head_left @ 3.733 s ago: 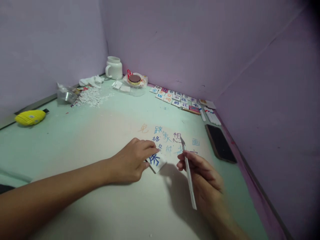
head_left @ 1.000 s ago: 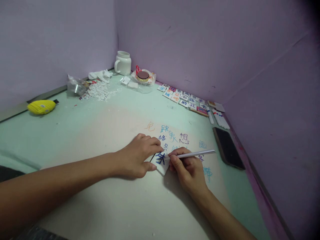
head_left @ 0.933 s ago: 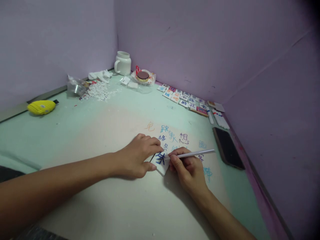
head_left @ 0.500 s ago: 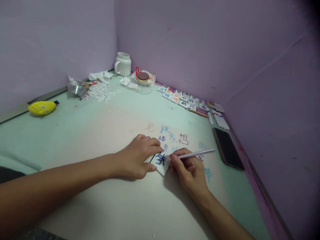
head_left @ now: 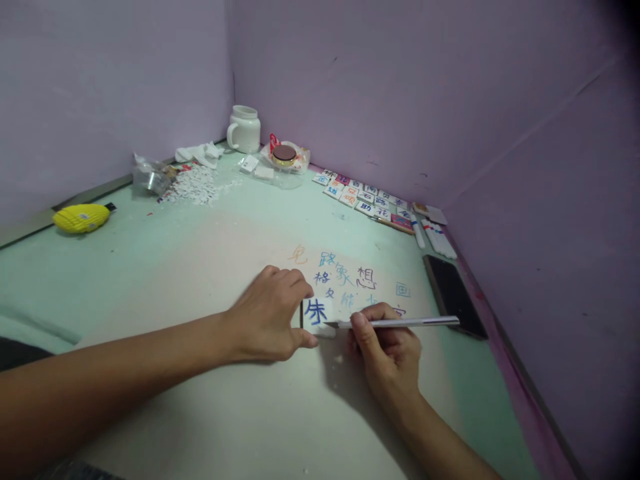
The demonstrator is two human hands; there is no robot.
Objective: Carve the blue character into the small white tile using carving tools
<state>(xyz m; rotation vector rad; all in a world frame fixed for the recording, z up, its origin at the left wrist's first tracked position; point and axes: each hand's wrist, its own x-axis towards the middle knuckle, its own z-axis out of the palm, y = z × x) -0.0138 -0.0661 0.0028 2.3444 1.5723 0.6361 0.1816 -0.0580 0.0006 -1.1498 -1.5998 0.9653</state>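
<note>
Left hand [head_left: 273, 315]: fingers clamped on blue-lettered white tile [head_left: 318, 316]. Right hand [head_left: 387, 343]: fingers pinched round silver craft knife [head_left: 425, 322], tip over tile.

Single head-worn view, facing forward and downward over the desk [head_left: 130, 287] from behind the hands [head_left: 273, 317]. These appear at close range near frame centre; forearms [head_left: 165, 357] enter from the lower left and lower right. The wall corner [head_left: 233, 73], farther off, stands upper left of centre. Walls [head_left: 360, 87] fill the upper frame; its upper right corner is dark.
</note>
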